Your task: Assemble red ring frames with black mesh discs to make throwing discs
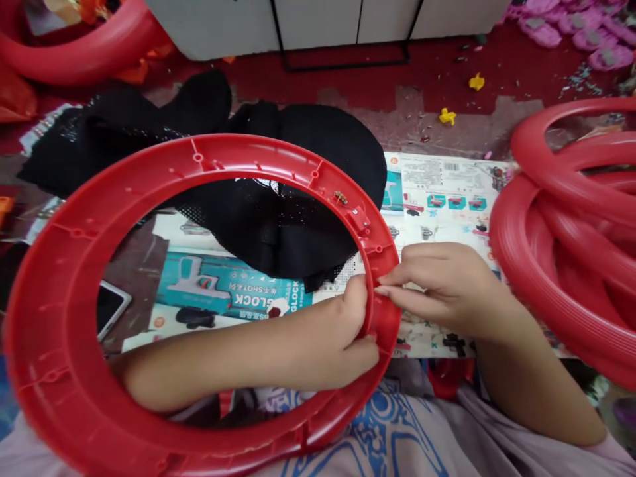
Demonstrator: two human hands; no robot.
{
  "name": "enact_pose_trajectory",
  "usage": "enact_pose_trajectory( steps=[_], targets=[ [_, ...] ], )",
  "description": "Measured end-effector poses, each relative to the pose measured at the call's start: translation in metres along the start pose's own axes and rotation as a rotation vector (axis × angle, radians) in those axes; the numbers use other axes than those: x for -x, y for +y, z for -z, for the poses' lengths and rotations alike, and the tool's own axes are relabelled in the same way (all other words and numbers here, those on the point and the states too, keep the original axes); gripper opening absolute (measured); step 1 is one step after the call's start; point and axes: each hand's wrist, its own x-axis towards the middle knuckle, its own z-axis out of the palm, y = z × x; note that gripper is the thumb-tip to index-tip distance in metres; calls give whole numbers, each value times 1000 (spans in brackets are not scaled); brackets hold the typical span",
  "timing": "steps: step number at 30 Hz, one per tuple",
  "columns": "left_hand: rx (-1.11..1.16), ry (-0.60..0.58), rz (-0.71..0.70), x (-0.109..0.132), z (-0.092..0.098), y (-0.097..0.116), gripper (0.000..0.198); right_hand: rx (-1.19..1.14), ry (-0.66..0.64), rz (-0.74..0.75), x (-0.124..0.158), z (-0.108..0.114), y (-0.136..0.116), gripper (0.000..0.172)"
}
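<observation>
A large red plastic ring (84,278) is tilted up in front of me with its hollow, ribbed inner side facing me. My left forearm passes through its opening, and my left hand (342,338) is closed around the ring's right side. At the same part, my right hand (442,285) has thumb and index finger pinched together inside the channel. Whatever is between those fingertips is too small to make out. Just above them, a small red part with metal dots (358,218) sits in the channel, near a tiny brass-coloured piece (340,197).
Black cloth (318,146) lies behind the ring, over printed cardboard (442,175). Several red rings (527,245) are piled at the right. A phone (112,308) lies at the left. Yellow pieces (447,116) and pink parts (586,30) are farther back, by a pale cabinet (322,26).
</observation>
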Motion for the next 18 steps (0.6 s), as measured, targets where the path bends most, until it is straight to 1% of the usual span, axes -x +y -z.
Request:
enact_pose_trajectory(
  steps=[2, 4, 6, 7, 8, 9, 11, 13, 15, 18],
  targets=[
    [96, -28, 4, -1, -1, -1, 46, -7, 10, -16, 0, 1, -1, 16],
    [324, -67, -61, -3, -4, -2, 55, -13, 20, -23, 0, 0, -2, 16],
    [547, -67, -132, -7, -7, -4, 53, -9, 19, -17, 0, -1, -2, 17],
    [604, -38, -140, -9, -9, -5, 47, -3, 15, -11, -1, -2, -2, 18],
    [606, 8, -125, -11, -11, -6, 39, 4, 5, -9, -1, -2, -2, 18],
    [556, 69, -100, -14, -12, -7, 32, 15, -4, -11, -1, -3, -1, 18],
    [381, 186, -70, -17, -13, -9, 23, 44, -17, -27, -1, -4, 0, 18],
    [220, 246, -86, -19, -12, -9, 20, 68, -23, -32, 0, -3, 2, 17],
    [126, 251, -105, -18, -9, -9, 24, 79, -11, -2, 1, -1, 3, 14],
    [43, 201, -90, -15, -4, -7, 28, 107, 31, 79, 2, 0, 4, 16]
  ],
)
